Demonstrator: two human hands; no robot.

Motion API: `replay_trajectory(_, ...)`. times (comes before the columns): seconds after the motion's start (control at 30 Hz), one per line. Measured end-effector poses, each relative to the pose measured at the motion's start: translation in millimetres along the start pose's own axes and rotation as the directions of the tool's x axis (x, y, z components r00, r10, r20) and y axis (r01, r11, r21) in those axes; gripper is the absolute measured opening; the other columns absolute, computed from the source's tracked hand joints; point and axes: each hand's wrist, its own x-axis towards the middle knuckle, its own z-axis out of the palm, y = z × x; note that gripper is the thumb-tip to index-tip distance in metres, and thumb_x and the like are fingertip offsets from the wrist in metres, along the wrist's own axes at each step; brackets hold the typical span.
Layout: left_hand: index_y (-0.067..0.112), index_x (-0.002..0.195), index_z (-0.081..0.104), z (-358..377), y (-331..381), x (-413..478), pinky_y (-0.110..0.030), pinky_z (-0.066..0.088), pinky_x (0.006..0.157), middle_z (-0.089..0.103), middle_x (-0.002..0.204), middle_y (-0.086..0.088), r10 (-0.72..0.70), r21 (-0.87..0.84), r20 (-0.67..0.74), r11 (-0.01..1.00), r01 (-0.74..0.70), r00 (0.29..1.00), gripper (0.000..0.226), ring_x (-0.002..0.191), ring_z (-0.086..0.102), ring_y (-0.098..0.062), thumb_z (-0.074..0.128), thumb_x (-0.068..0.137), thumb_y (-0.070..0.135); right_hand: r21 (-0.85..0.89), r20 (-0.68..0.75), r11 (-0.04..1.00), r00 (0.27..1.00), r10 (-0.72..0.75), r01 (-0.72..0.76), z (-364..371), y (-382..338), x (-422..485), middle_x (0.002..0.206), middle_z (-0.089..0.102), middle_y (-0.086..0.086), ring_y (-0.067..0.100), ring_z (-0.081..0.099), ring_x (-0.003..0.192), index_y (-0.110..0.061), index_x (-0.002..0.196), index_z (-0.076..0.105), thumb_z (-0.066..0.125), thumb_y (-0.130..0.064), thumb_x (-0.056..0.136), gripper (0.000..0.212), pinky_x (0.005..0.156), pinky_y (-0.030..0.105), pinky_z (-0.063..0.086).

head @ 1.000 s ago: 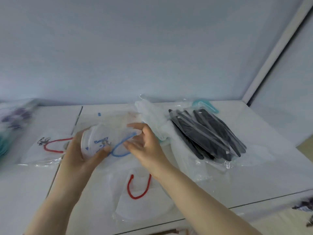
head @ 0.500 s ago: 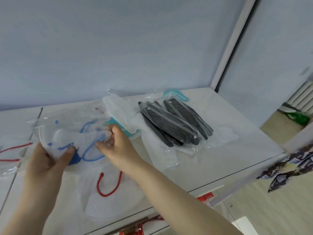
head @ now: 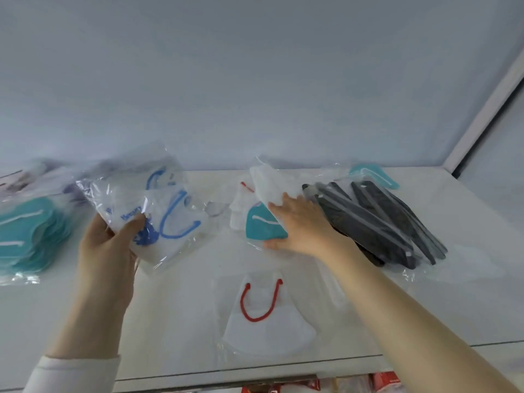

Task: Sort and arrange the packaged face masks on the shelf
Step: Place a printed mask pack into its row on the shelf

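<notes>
Left of left grip: stack of teal folded masks in clear bags (head: 28, 236), flat on the white shelf (head: 425, 321), well apart.
Left grip (head: 105, 251): clamped, thumb in front and fingers behind, on clear plastic packets of white masks with blue ear loops (head: 158, 217), held off the shelf. Their long axis rises rightward from the grip.
Between grips: clear packet holding a white mask with red ear loops (head: 263, 316), flat near the shelf's front edge, untouched.
Right grip (head: 304, 228): fingers apart and nearly straight, laid on a clear packet with one teal mask (head: 262, 225), thumb at its near edge.
Deciding relation: the teal packet lies under and just left of the right grip, the nearer one. Its long axis runs across the shelf, right end hidden by the palm. Its matching stack probably lies leftward.
Right of right grip: clear bag of black masks (head: 377, 222), just beside, slanting far-left to near-right.
</notes>
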Motion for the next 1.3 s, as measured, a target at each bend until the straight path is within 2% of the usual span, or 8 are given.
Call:
replay_trajectory(0.3, 0.017, 0.094, 0.061, -10.3, 1.2, -9.0, -0.012, 0.053, 0.062, 0.071, 0.07, 0.012, 0.008, -0.036, -0.043, 0.999, -0.009, 0.999, 0.026, 0.063, 0.066, 0.0, 0.05, 0.09, -0.006, 0.175, -0.195, 0.966, 0.969, -0.154, 0.189, -16.2, -10.7, -15.4, 0.127, 0.047, -0.006, 0.019, 0.029, 0.124, -0.034, 0.126, 0.053, 0.054, -0.061, 0.08, 0.053, 0.105, 0.029, 0.022)
replay_trajectory(0.43, 0.017, 0.096, 0.061, -11.3, -3.2, -8.7, -0.013, 0.053, 0.06, 0.072, 0.072, 0.011, -0.017, -0.045, -0.041, 0.999, 0.015, 0.999, 0.026, 0.064, 0.066, -0.001, 0.05, 0.09, -0.006, 0.06, -0.056, 0.997, 0.997, 0.059, -0.056, -5.3, 11.7, -9.4, 0.158, 0.004, 0.002, 0.03, -0.004, 0.144, -0.036, 0.146, 0.018, 0.032, -0.08, 0.073, 0.087, 0.116, 0.05, 0.003)
replay_trajectory(0.57, 0.02, 0.096, 0.063, -10.2, -6.4, -4.4, -0.015, 0.054, 0.061, 0.072, 0.076, 0.01, -0.034, -0.035, -0.03, 0.999, 0.033, 0.999, 0.026, 0.068, 0.067, -0.004, 0.052, 0.089, -0.003, 0.059, 0.078, 0.993, 0.991, -0.109, 0.104, 12.5, -2.7, -16.9, 0.157, -0.017, -0.001, 0.027, -0.025, 0.141, -0.042, 0.147, 0.003, 0.003, -0.085, 0.056, 0.101, 0.111, 0.053, -0.016)
replay_trajectory(0.7, 0.016, 0.095, 0.061, -12.3, -5.6, 1.9, -0.015, 0.052, 0.055, 0.071, 0.068, 0.009, -0.059, -0.042, -0.052, 0.998, 0.056, 0.997, 0.024, 0.06, 0.065, -0.004, 0.05, 0.089, -0.005, 0.108, -0.151, 0.985, 0.981, -0.119, 0.136, -8.2, -10.1, -8.5, 0.155, 0.017, -0.004, 0.026, 0.003, 0.145, -0.031, 0.143, 0.03, 0.021, -0.083, 0.073, 0.088, 0.116, 0.053, 0.008)
replay_trajectory(0.8, 0.016, 0.093, 0.06, -15.3, -4.2, 9.7, -0.015, 0.052, 0.054, 0.071, 0.067, 0.009, -0.083, -0.038, -0.08, 0.996, 0.08, 0.993, 0.024, 0.059, 0.066, -0.003, 0.05, 0.09, -0.006, 0.196, -0.313, 0.93, 0.919, -0.241, 0.31, -24.6, -36.6, 24.1, 0.146, 0.04, -0.005, 0.019, 0.022, 0.142, -0.022, 0.134, 0.048, 0.054, -0.034, 0.092, 0.044, 0.114, 0.036, 0.019)
replay_trajectory(1.07, 0.015, 0.099, 0.06, -31.3, -0.9, 19.4, -0.026, 0.055, 0.07, 0.068, 0.093, -0.005, -0.139, -0.02, -0.118, 0.99, 0.137, 0.983, 0.021, 0.077, 0.066, -0.017, 0.055, 0.088, -0.002, -0.026, 0.199, 0.938, 0.921, -0.334, 0.346, -28.8, -74.0, 109.7, 0.141, 0.043, 0.001, 0.024, 0.037, 0.128, -0.025, 0.129, 0.053, 0.045, -0.028, 0.095, 0.035, 0.106, 0.039, 0.031)
replay_trajectory(1.2, 0.013, 0.104, 0.06, -48.2, 0.1, 18.0, -0.032, 0.05, 0.073, 0.068, 0.096, -0.007, -0.125, -0.032, -0.179, 0.992, 0.121, 0.976, 0.022, 0.083, 0.064, -0.022, 0.056, 0.088, -0.002, -0.121, 0.141, 0.952, 0.954, -0.265, 0.282, -38.3, -56.6, 110.5, 0.153, 0.028, -0.001, 0.022, 0.024, 0.139, -0.025, 0.142, 0.036, 0.044, -0.029, 0.097, 0.046, 0.112, 0.035, 0.022)
replay_trajectory(1.3, 0.017, 0.096, 0.062, -63.6, 7.6, 19.0, -0.024, 0.054, 0.065, 0.072, 0.083, 0.001, -0.089, -0.027, -0.21, 0.996, 0.085, 0.974, 0.022, 0.073, 0.067, -0.013, 0.054, 0.088, -0.002, 0.044, 0.068, 0.881, 0.878, -0.473, 0.471, -36.7, -96.5, 86.2, 0.157, 0.009, -0.01, 0.013, 0.006, 0.145, -0.031, 0.146, 0.026, 0.043, -0.035, 0.098, 0.052, 0.113, 0.03, 0.011)
